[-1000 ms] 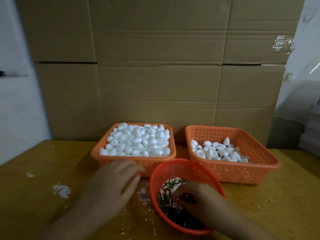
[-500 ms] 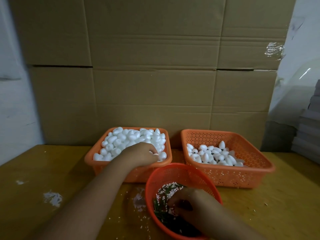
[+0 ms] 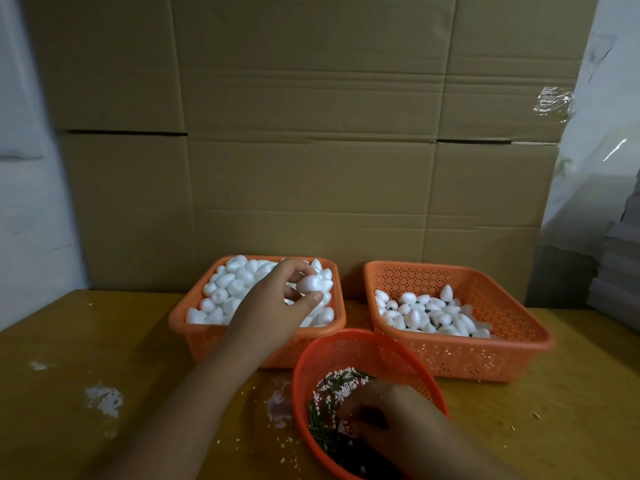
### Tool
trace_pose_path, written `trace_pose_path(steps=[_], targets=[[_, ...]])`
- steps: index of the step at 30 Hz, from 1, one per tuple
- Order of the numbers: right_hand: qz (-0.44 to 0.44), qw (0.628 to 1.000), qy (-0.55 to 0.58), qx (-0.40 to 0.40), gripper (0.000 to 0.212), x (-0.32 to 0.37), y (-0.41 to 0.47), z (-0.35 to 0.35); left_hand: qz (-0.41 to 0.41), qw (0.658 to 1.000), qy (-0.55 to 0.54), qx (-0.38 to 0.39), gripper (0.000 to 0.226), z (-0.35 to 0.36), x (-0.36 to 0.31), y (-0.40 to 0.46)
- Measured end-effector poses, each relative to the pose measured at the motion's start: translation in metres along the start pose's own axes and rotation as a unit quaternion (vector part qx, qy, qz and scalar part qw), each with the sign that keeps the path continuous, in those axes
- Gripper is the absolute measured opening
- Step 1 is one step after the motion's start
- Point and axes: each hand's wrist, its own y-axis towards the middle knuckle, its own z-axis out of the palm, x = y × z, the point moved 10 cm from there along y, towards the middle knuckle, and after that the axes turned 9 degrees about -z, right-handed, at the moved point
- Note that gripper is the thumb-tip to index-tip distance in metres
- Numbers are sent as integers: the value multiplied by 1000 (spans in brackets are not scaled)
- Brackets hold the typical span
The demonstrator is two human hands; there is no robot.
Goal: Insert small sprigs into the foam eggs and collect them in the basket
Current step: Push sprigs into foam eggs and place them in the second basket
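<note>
From the head camera I see my left hand (image 3: 273, 303) over the full left basket (image 3: 194, 327), thumb and fingers pinching one white foam egg (image 3: 309, 283) just above the heap. My right hand (image 3: 384, 410) is down in the round red basket (image 3: 349, 344), fingers curled among the green sprigs (image 3: 322, 420); whether they hold one I cannot tell. The right basket (image 3: 485, 355) holds a thinner layer of eggs on the yellow table (image 3: 104, 341).

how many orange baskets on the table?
3: full basket at back left, part-filled basket at back right, round basket of sprigs in front. None seems hidden.
</note>
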Motion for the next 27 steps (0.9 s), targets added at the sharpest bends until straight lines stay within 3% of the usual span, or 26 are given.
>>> trace_pose_path(steps=[5,10,16,20,27], targets=[[0,1000,2,-1,24,0,0,0,1,991,-105,79,15,9,-15,-19],[5,1000,2,-3,26,-2,0,-1,-76,947,-254,183,51,18,-24,-34],[0,1000,-5,-8,28,-2,-1,0,-76,896,-362,244,41,23,-38,-42],[5,1000,-11,-1,27,-4,0,3,-49,896,-367,244,37,18,-43,-42],[3,1000,-17,-6,32,-6,-1,2,43,958,-206,193,36,4,-58,-41]])
